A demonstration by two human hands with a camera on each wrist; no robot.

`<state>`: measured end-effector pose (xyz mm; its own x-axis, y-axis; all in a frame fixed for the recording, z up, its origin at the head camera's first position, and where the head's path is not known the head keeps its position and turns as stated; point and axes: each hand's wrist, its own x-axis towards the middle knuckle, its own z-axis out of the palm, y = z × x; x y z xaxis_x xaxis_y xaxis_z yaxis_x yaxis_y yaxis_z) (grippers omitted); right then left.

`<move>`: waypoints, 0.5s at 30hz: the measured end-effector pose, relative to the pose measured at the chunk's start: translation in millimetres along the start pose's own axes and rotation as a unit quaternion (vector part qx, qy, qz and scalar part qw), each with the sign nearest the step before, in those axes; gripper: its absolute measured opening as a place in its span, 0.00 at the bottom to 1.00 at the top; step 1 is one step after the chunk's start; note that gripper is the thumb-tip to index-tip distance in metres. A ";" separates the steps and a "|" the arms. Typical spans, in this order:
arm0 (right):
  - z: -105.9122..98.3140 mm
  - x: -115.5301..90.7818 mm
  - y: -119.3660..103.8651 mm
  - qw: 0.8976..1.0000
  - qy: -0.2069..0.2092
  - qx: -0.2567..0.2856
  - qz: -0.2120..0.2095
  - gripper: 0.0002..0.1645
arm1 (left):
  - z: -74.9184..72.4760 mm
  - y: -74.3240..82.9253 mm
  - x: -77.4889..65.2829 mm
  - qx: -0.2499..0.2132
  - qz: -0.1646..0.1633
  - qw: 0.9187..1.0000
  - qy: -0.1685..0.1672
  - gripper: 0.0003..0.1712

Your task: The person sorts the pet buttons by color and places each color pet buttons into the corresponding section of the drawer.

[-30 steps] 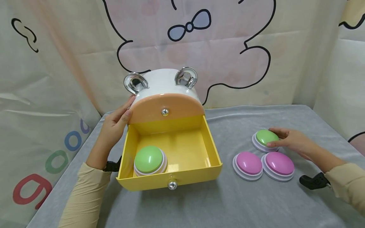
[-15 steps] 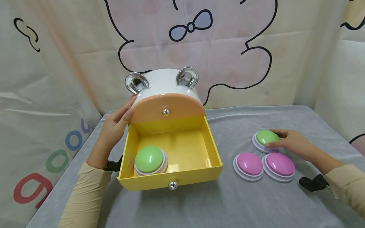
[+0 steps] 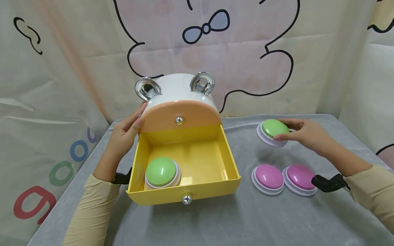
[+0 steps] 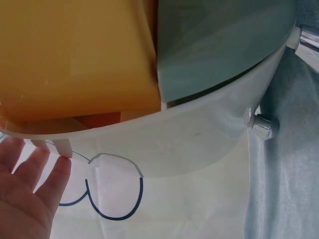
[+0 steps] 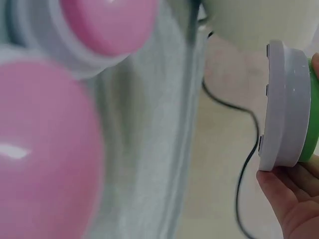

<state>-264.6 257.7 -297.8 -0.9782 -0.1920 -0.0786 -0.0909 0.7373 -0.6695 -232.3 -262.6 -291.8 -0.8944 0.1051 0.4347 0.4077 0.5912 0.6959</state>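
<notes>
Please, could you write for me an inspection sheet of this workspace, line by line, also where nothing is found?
Surface: grey cloth, slightly creased.
Job's things: white cabinet, yellow drawer open; one green button inside it, another green button raised above the cloth, two pink buttons side by side on the cloth.
Clutter: nothing seen.
Hands: left hand holds the cabinet's left side; right hand grips the raised button.
Cables: nothing seen.
Surroundings: printed backdrop behind.

Glare dots the drawer; the right wrist view blurs pink buttons.
</notes>
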 end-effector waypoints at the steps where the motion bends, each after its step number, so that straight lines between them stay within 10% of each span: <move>1: -0.7 -1.1 -7.1 1.000 0.000 0.001 -0.001 0.46 | 0.1 -0.4 0.3 0.001 0.001 1.000 0.000 0.25; 15: 6.1 -16.0 -81.5 0.995 -0.013 0.066 -0.080 0.39 | 0.1 -0.2 0.6 0.002 -0.005 1.000 -0.002 0.25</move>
<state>-240.3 196.7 -246.4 -0.9478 -0.3182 0.0194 -0.2187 0.6047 -0.7659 -232.9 -262.6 -291.7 -0.8990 0.1033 0.4257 0.3986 0.5960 0.6971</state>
